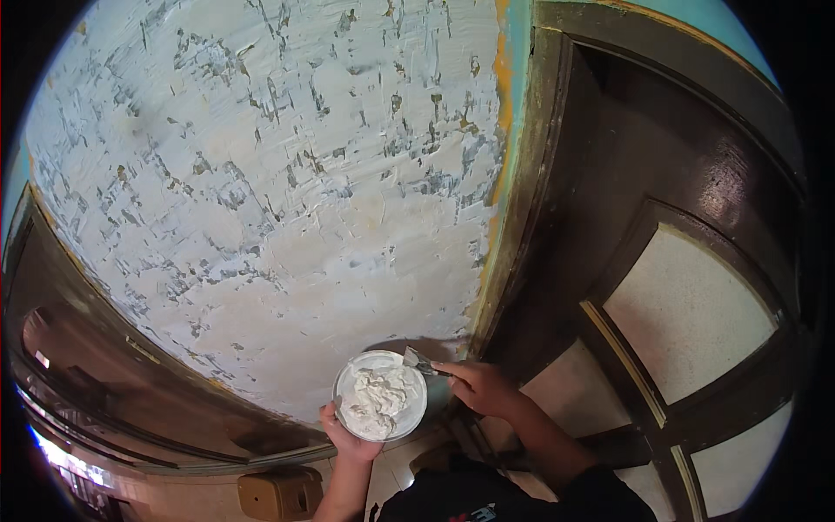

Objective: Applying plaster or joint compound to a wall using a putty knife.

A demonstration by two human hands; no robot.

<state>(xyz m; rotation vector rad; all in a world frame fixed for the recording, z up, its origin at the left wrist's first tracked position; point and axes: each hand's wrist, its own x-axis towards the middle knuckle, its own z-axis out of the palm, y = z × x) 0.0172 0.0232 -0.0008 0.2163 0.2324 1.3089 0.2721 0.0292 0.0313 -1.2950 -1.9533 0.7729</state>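
Note:
My left hand point(352, 438) is closed around the lower left rim of a round white tub point(344, 384), thumb against its side. White putty point(380, 398) lies heaped in lumps inside the tub. In my right hand point(481, 388) is a putty knife point(421, 360), its blade over the tub's upper right rim; whether it touches the rim I cannot tell. Behind the tub rises a wall point(287, 226) coated in rough white putty, with grey and ochre patches showing through.
A dark wooden door point(635, 187) with pale panels and its worn frame point(522, 200) stand at the right. Another dark wooden frame point(113, 339) curves along the left. A brown plastic stool point(280, 493) sits on the tiled floor point(191, 496) at the lower left.

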